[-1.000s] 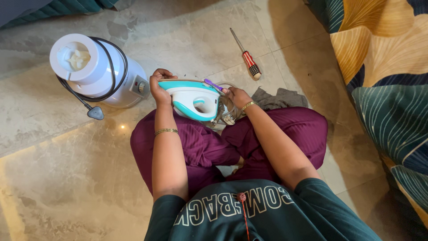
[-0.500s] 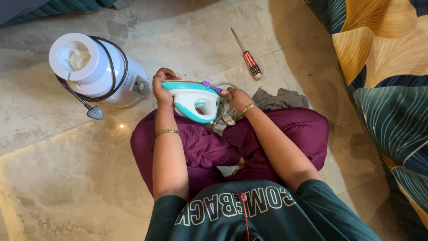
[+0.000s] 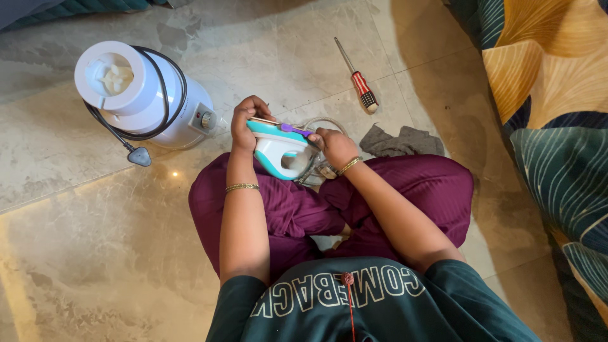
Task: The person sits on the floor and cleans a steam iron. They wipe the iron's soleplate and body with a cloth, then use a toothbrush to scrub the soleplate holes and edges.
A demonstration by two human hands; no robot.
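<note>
Iron [image 3: 278,151], white and teal, rests tilted on its side over the seated person's lap. Left hand [image 3: 246,123] grips its front end, fingers curled around it. Right hand [image 3: 334,145] is closed on a purple tool [image 3: 295,130] laid against the iron's rear. A white mixer base [image 3: 149,95] stands nearby on the floor.

I'm sitting on a glossy beige marble floor [image 3: 95,253] — a small ceiling light glints off it by my knee. On my right, a leaf-patterned cover [image 3: 551,95] in teal and mustard; teal fabric [image 3: 69,7] peeks in top left.
</note>
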